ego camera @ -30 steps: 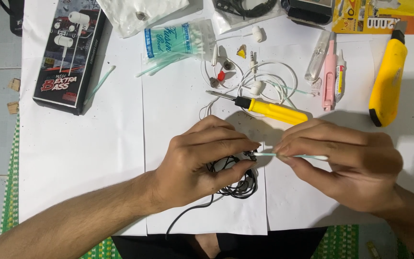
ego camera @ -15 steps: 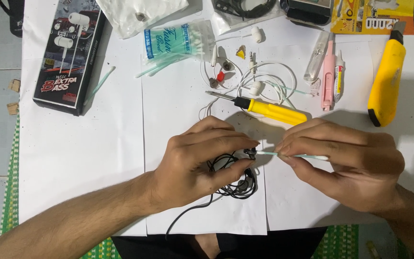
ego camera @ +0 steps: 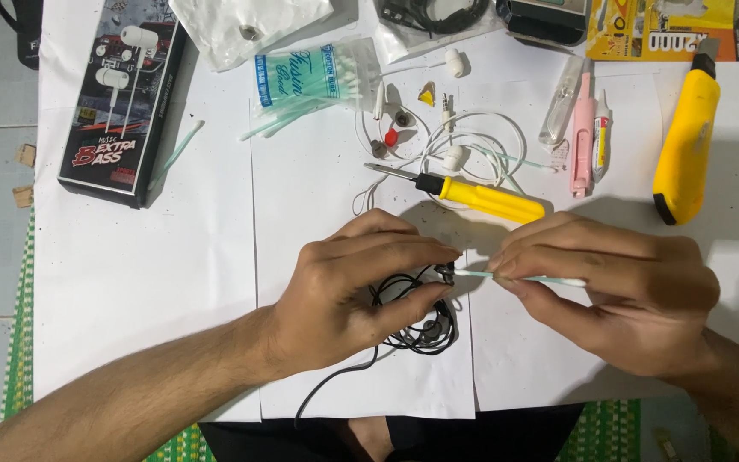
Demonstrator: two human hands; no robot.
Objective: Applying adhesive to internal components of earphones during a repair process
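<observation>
Pinching a small black earbud (ego camera: 445, 274) between the thumb and fingertips of my left hand (ego camera: 361, 295), I hold it just left of the frame's centre, with its opening turned toward the right. My right hand (ego camera: 609, 295) is closed on a cotton swab (ego camera: 519, 278), thumb and forefinger clamped around the stick. The swab lies almost level, its long axis running left to right across the middle of the frame, and its white tip touches the earbud, or sits so close that I cannot see a gap. So the earbud lies directly left of my right hand, in line with the stick, and the two hands meet nearly fingertip to fingertip.

The earbud's black cable (ego camera: 412, 329) loops under my left palm and trails toward the bottom edge of the frame, over white paper on the desk (ego camera: 130, 282). Above my hands, a yellow-handled screwdriver (ego camera: 472, 195) lies slanted, with a white earphone set (ego camera: 455, 154) coiled just beyond it. A pack of swabs (ego camera: 314, 81) sits in the upper middle, a black earphone box (ego camera: 117, 103) in the upper left, and a yellow utility knife (ego camera: 686, 145) at the right.
</observation>
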